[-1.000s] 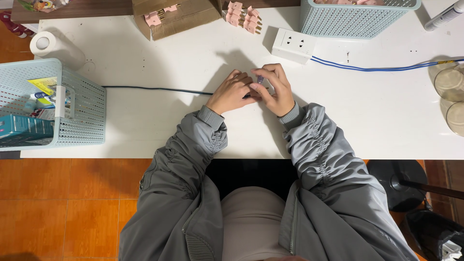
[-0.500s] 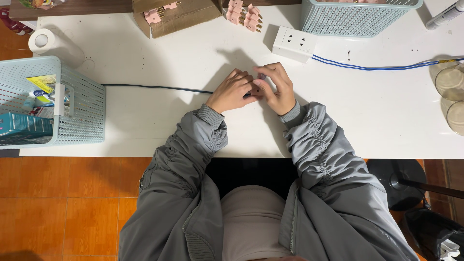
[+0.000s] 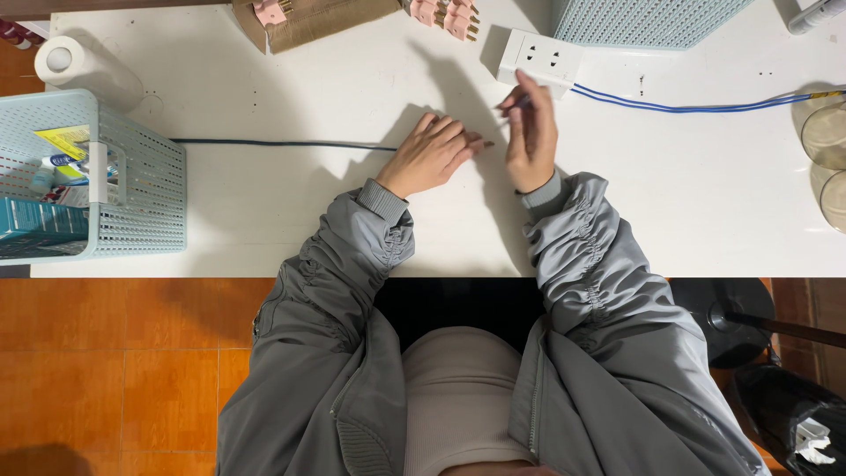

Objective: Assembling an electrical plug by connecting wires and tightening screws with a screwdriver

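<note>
My left hand [image 3: 430, 155] lies palm down on the white table [image 3: 291, 203], fingers stretched over the end of a thin black cable [image 3: 282, 144] that runs in from the left. A small dark tip shows just past its fingertips. My right hand [image 3: 532, 134] is lifted beside it, pinching a small thin dark item [image 3: 515, 105] between thumb and fingers. It hovers just below a white socket block [image 3: 539, 59], from which a blue cable [image 3: 696, 107] leads off to the right.
A pale blue basket [image 3: 132, 189] with packets stands at the left edge, a paper roll [image 3: 63, 60] behind it. At the back are a cardboard box [image 3: 326, 19], pink plugs [image 3: 445, 16] and another basket [image 3: 643, 22]. Glass jars [image 3: 824, 137] stand at the right.
My hands were clasped together over a small grey part. They have separated: the right hand rose toward the socket block and the left hand flattened on the cable end.
</note>
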